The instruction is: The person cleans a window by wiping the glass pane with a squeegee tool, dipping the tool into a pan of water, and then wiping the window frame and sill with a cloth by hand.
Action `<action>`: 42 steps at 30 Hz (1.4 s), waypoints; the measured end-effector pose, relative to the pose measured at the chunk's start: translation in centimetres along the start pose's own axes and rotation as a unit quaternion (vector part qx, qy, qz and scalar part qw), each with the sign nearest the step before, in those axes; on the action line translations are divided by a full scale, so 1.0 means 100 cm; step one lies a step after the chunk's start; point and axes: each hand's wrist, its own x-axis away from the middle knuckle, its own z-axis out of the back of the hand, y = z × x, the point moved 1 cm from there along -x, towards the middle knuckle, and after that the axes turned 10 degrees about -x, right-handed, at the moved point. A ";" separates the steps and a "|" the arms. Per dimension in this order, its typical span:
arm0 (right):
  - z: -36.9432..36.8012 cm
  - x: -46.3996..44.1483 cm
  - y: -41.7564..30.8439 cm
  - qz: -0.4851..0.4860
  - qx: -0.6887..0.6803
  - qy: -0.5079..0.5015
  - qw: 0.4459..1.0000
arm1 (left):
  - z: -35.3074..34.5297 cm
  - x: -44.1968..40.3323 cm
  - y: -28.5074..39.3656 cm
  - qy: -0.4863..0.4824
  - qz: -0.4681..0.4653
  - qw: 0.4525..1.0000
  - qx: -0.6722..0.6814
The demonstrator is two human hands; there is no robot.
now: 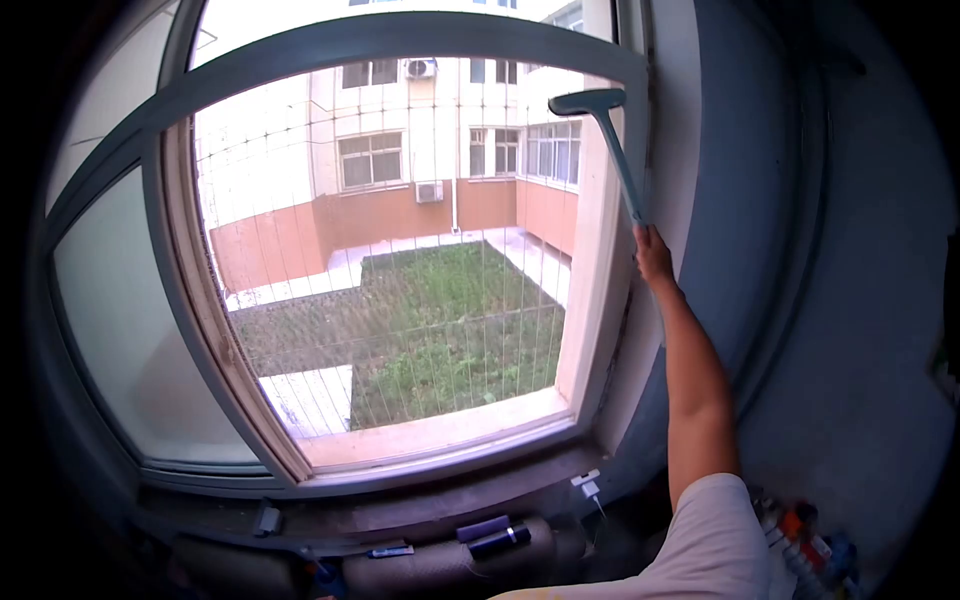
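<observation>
My right hand (654, 255) is closed round the lower end of the handle of a long squeegee-like tool (620, 160), with my arm stretched up along the right side of the window. The tool's wide head (587, 101) is at the upper right corner of the window pane (400, 250), near the grey frame (400, 38). Whether the head touches the glass cannot be told. My left hand is not seen.
Below the window runs a sill (400, 508). A dark cushioned surface (430, 575) holds a dark case (498, 541), a purple case (483, 528) and a small tube (390, 551). A white plug (590, 489) with a cable is at the sill's right. Colourful items (805, 540) lie lower right.
</observation>
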 end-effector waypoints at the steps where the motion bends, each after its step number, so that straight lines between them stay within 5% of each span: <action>1: -0.008 0.000 0.009 -0.006 -0.011 0.006 1.000 | -0.003 -0.003 0.001 -0.002 -0.006 1.000 -0.006; 5: -0.050 0.079 -0.029 -0.150 -0.168 -0.043 0.973 | -0.007 -0.020 -0.006 -0.021 -0.049 0.997 -0.051; 6: -0.069 0.094 -0.005 -0.102 -0.254 -0.005 0.962 | -0.005 -0.026 -0.011 -0.027 -0.058 0.995 -0.081; 13: -0.111 0.223 0.138 -0.111 -0.118 0.020 0.987 | 0.004 0.031 0.017 -0.004 -0.031 0.999 -0.026; 16: -0.106 0.277 0.149 -0.178 -0.048 -0.013 0.983 | 0.024 0.038 0.017 0.000 -0.030 0.999 -0.042; 19: -0.096 0.320 0.156 -0.131 -0.043 0.002 0.990 | 0.036 0.050 0.028 0.011 -0.027 0.998 -0.062; 28: -0.099 0.439 0.196 -0.299 0.018 -0.060 0.952 | 0.037 0.078 0.025 0.029 0.001 0.995 -0.095; 32: -0.115 0.520 0.276 -0.353 -0.001 -0.066 0.933 | 0.044 0.087 0.020 0.031 0.023 0.995 -0.097; 34: -0.105 0.527 0.224 -0.463 -0.075 -0.076 0.880 | 0.049 0.088 0.017 0.021 0.025 0.995 -0.098; 42: -0.117 0.536 0.182 -0.506 0.002 -0.100 0.857 | 0.063 0.079 0.012 0.020 0.042 0.994 -0.101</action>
